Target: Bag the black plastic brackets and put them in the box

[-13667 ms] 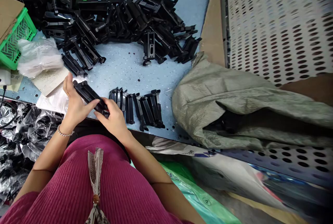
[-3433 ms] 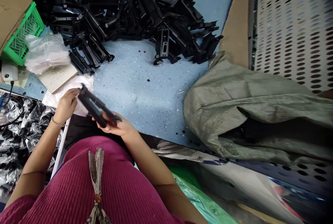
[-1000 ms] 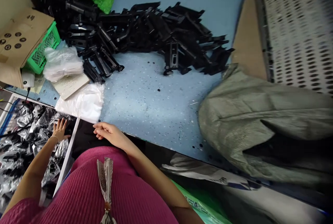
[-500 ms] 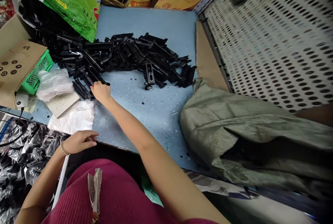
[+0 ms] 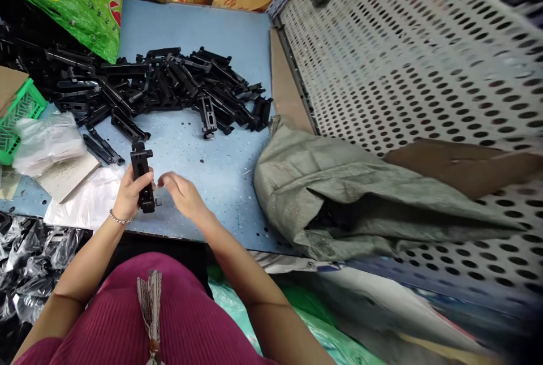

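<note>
My left hand (image 5: 129,190), with a chain bracelet at the wrist, is wrapped round a black slotted bracket (image 5: 141,170). The bracket stands nearly upright in the view, with small knobs jutting from its right side. Just right of it is my right hand (image 5: 183,194), its fingers loosely curved and apart, with nothing visible in them. Beyond both hands spreads a pile of similar black brackets (image 5: 169,79) on the blue table (image 5: 220,184). A pair of slim black pieces (image 5: 102,147) lies nearer, beyond my left hand.
Clear plastic bags (image 5: 87,198) lie left of my hands, near a green basket (image 5: 23,110). A green printed sack (image 5: 80,8) stands at the back left. On the right, a grey-green woven sack (image 5: 322,178) rests against a perforated panel (image 5: 382,71). Bagged pieces (image 5: 34,269) fill the lower left.
My right hand has come back from the pile toward me. A black bracket is now upright in my left hand, which was empty and has risen over the table. The view has shifted right.
</note>
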`<state>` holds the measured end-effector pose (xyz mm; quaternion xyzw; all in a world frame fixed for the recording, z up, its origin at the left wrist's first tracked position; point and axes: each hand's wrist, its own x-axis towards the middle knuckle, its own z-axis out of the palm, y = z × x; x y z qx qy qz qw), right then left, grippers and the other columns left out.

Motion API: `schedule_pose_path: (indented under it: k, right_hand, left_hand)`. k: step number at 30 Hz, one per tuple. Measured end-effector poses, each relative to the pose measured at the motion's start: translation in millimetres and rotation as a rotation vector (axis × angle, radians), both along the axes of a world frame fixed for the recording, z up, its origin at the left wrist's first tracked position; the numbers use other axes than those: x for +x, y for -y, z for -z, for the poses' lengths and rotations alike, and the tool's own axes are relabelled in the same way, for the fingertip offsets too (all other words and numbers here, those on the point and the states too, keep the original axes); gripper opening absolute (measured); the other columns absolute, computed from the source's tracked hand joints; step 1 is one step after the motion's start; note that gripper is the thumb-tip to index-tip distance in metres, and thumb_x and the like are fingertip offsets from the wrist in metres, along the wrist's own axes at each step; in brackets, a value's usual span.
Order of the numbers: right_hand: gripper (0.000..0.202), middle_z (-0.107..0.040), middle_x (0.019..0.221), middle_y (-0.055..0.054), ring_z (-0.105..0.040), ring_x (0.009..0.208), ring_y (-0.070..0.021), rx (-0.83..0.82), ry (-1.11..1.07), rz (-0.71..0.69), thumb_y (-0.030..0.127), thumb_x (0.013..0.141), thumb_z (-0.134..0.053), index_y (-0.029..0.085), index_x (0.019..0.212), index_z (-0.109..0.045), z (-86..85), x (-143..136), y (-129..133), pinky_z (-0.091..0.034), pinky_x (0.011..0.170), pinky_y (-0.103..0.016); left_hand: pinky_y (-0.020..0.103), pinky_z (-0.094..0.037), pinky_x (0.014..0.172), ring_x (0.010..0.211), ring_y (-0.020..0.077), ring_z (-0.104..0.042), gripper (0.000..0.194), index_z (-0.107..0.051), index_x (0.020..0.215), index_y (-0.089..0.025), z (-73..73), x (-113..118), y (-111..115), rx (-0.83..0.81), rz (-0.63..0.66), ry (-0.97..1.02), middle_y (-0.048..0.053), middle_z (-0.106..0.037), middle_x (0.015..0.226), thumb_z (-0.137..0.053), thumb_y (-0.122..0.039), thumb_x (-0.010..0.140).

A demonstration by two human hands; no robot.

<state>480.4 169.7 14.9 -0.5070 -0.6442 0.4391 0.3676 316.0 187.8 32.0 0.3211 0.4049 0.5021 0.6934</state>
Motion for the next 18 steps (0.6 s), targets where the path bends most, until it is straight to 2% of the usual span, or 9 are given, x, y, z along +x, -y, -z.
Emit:
schedule_pose_path:
  k: [2, 4, 6, 8, 10, 11, 15, 18]
  right_hand:
    - [0.052, -0.069, 0.104, -0.010, -0.063, 0.095, -0.0224, 0.313, 0.205, 0.112, 0.064, 0.105, -0.034, 0.021, 0.105, -0.062, -9.6, 10.5, -16.3, -0.050, 0.086, -0.038]
    - [0.052, -0.068, 0.101, -0.012, -0.062, 0.092, -0.0231, 0.548, 0.349, 0.117, 0.065, 0.104, -0.034, 0.021, 0.103, -0.061, -14.9, 15.7, -38.8, -0.050, 0.081, -0.037]
    - [0.052, -0.067, 0.086, -0.009, -0.060, 0.081, -0.0215, 0.644, 0.471, 0.097, 0.060, 0.107, -0.030, 0.021, 0.091, -0.060, -16.1, 15.5, -58.1, -0.046, 0.072, -0.034]
    - [0.054, -0.062, 0.073, -0.006, -0.055, 0.069, -0.0181, 0.605, 0.555, 0.139, 0.055, 0.109, -0.025, 0.021, 0.082, -0.058, -15.8, 12.9, -66.0, -0.040, 0.064, -0.031]
    - [0.056, -0.060, 0.069, -0.003, -0.052, 0.065, -0.0160, 0.542, 0.574, 0.182, 0.054, 0.110, -0.023, 0.020, 0.081, -0.057, -14.9, 11.1, -58.2, -0.035, 0.061, -0.030]
    - [0.057, -0.060, 0.070, -0.003, -0.052, 0.066, -0.0159, 0.548, 0.558, 0.159, 0.056, 0.110, -0.022, 0.020, 0.082, -0.058, -13.7, 10.9, -49.2, -0.035, 0.062, -0.030]
    - [0.057, -0.066, 0.085, -0.007, -0.057, 0.077, -0.0194, 0.812, 0.467, -0.149, 0.062, 0.107, -0.027, 0.019, 0.097, -0.062, 0.4, 12.4, -4.0, -0.041, 0.070, -0.033]
    - [0.045, -0.067, 0.091, -0.007, -0.057, 0.080, -0.0199, 0.925, 0.434, -0.197, 0.053, 0.109, -0.032, 0.019, 0.106, -0.061, 13.0, 15.9, 11.7, -0.042, 0.071, -0.034]
  left_hand:
    - [0.023, -0.050, 0.056, 0.060, 0.0083, -0.058, 0.043, -0.060, 0.097, -0.018, -5.6, 3.9, 4.5, -0.071, 0.068, 0.014, -0.002, -0.063, 0.081, -0.087, -0.040, 0.072]
    - [0.023, -0.049, 0.054, 0.059, 0.0095, -0.058, 0.044, -0.062, 0.095, -0.016, -8.8, 8.4, 8.6, -0.157, 0.156, 0.051, -0.001, -0.064, 0.078, -0.087, -0.041, 0.070]
    - [0.023, -0.049, 0.053, 0.059, 0.0101, -0.059, 0.043, -0.062, 0.090, -0.015, -9.4, 14.6, 10.8, -0.213, 0.187, 0.081, 0.001, -0.064, 0.077, -0.087, -0.044, 0.070]
    - [0.023, -0.048, 0.052, 0.058, 0.0094, -0.058, 0.042, -0.061, 0.087, -0.015, -8.0, 19.6, 9.7, -0.236, 0.143, 0.094, 0.001, -0.065, 0.076, -0.086, -0.043, 0.070]
    - [0.022, -0.048, 0.052, 0.058, 0.0086, -0.057, 0.042, -0.062, 0.092, -0.015, -6.0, 20.7, 5.7, -0.244, 0.080, 0.107, 0.000, -0.065, 0.077, -0.087, -0.041, 0.070]
    - [0.022, -0.048, 0.053, 0.058, 0.0082, -0.057, 0.044, -0.062, 0.098, -0.015, -5.4, 19.7, 3.2, -0.248, 0.054, 0.118, 0.000, -0.065, 0.078, -0.087, -0.041, 0.071]
    - [0.021, -0.048, 0.052, 0.059, 0.0073, -0.057, 0.055, -0.062, 0.117, -0.016, -8.9, 13.5, -5.1, -0.272, 0.019, 0.170, -0.001, -0.066, 0.083, -0.085, -0.041, 0.074]
    - [0.021, -0.048, 0.051, 0.059, 0.0074, -0.058, 0.054, -0.063, 0.117, -0.015, -14.9, 14.5, -7.0, -0.270, 0.058, 0.172, 0.000, -0.066, 0.086, -0.085, -0.039, 0.074]
